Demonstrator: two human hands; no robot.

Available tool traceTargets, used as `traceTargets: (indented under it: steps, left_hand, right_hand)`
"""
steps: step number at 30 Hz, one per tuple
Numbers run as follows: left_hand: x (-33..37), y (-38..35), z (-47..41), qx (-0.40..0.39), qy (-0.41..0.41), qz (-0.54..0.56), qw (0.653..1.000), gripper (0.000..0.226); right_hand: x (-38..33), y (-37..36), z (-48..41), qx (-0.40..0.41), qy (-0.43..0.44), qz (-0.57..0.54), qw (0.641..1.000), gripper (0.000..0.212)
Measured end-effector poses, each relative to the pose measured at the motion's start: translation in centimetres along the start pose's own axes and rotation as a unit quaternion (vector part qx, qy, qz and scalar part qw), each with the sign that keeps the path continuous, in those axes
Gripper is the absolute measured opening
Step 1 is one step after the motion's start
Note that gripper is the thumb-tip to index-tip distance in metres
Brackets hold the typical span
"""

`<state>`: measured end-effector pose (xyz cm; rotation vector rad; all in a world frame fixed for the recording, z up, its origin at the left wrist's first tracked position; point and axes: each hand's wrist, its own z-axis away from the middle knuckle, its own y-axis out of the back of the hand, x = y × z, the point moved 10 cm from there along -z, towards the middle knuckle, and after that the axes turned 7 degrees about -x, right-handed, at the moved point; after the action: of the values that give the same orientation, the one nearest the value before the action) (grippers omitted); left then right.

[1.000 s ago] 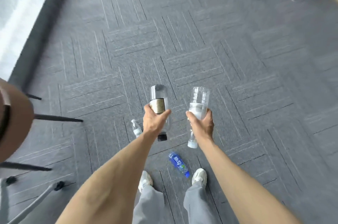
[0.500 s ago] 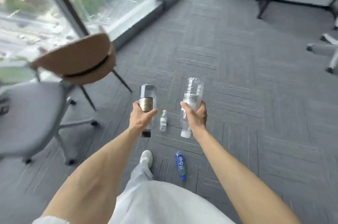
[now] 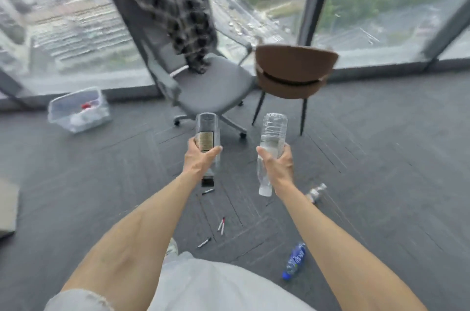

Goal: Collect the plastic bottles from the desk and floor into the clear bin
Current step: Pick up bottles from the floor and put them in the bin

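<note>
My left hand grips a clear bottle with a gold label, held upside down with its black cap pointing at the floor. My right hand grips a ribbed clear bottle, also inverted, white cap down. The clear bin stands on the carpet at the far left by the window, with some items inside, one red. A blue-labelled bottle lies on the floor near my right forearm. A small clear bottle lies further right.
A grey office chair with a dark quilted cover and a brown shell chair stand by the glass wall ahead. Several pens lie on the grey carpet. A flat board edge shows at the left.
My view has swung left toward the window, bringing the bin and both chairs into sight. Both hands still hold the same bottles in front of me.
</note>
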<state>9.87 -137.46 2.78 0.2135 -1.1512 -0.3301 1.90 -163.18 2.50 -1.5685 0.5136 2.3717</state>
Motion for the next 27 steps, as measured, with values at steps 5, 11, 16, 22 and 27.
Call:
traceTargets:
  steps: [5, 11, 16, 22, 27]
  left_hand:
    - [-5.0, 11.7, 0.9, 0.061, 0.032, 0.037, 0.997, 0.073]
    - [-13.7, 28.6, 0.0, 0.14, 0.09, 0.062, 0.984, 0.078]
    - [-18.1, 39.9, -4.2, 0.161, 0.108, 0.108, 0.975, 0.087]
    - [-18.4, 49.9, -9.0, 0.164, 0.082, 0.134, 0.974, 0.09]
    - [-21.5, 58.5, -12.8, 0.188, 0.121, 0.133, 0.965, 0.096]
  right_hand:
    - [-1.8, -14.4, 1.0, -0.102, 0.029, 0.046, 0.993, 0.05]
    - [-2.7, -34.6, 4.2, -0.214, 0.053, 0.099, 0.97, 0.06]
    - [-4.3, -47.1, 4.8, -0.225, 0.049, 0.101, 0.968, 0.057]
    - [-8.0, -59.8, 5.0, -0.247, 0.084, 0.146, 0.954, 0.073]
    - [-9.3, -71.1, 3.8, -0.282, 0.093, 0.179, 0.938, 0.065]
